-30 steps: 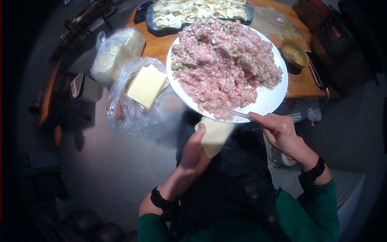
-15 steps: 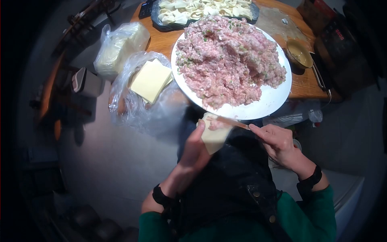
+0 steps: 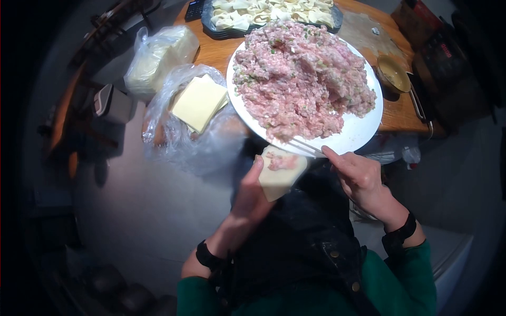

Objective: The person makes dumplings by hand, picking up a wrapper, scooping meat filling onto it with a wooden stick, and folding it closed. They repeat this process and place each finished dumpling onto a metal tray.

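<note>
My left hand (image 3: pixel 254 190) has its thumb and fingers closed on a pale dough wrapper (image 3: pixel 278 178), with a smear of pink meat filling (image 3: pixel 282 161) near its upper edge. In my right hand (image 3: pixel 361 180) I grip a slim utensil (image 3: pixel 308 148), its far end at the near rim of a large white plate (image 3: pixel 361 138). A big mound of pink minced meat (image 3: pixel 303 79) with green bits covers most of that plate. Left of the plate, a stack of square wrappers (image 3: pixel 199 104) rests on an opened clear plastic bag (image 3: pixel 163 118).
A second bagged stack of wrappers (image 3: pixel 161 60) sits at the table's left edge. Behind the plate is a dark tray (image 3: pixel 226 35) of folded dumplings (image 3: pixel 271 13). To the right stand a yellowish bowl (image 3: pixel 393 75) and a dark appliance (image 3: pixel 448 68).
My right hand has drawn the utensil up off the wrapper to the plate's near edge. The filling stays on the wrapper in my left hand, now more exposed.
</note>
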Action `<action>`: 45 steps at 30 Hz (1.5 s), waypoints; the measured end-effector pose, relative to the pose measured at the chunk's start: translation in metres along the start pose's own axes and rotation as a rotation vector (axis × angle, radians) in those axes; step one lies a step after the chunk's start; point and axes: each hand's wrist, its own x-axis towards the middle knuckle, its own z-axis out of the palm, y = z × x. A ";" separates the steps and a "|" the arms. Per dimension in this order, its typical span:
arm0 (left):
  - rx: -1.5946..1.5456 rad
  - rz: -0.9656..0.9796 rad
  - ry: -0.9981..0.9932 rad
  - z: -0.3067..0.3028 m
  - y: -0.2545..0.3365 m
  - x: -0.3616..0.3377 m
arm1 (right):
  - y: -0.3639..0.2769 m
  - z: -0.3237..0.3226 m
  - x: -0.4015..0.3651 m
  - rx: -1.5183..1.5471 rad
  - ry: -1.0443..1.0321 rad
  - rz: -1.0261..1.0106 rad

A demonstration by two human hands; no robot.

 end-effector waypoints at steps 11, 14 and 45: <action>0.000 0.030 -0.037 -0.006 0.008 0.000 | -0.004 0.007 -0.001 -0.069 -0.137 -0.042; 0.022 0.038 0.025 -0.011 0.007 -0.003 | -0.004 0.008 -0.008 -0.068 -0.167 -0.064; 0.370 0.683 -0.387 0.037 0.024 0.016 | -0.016 0.024 0.027 0.014 0.323 -0.140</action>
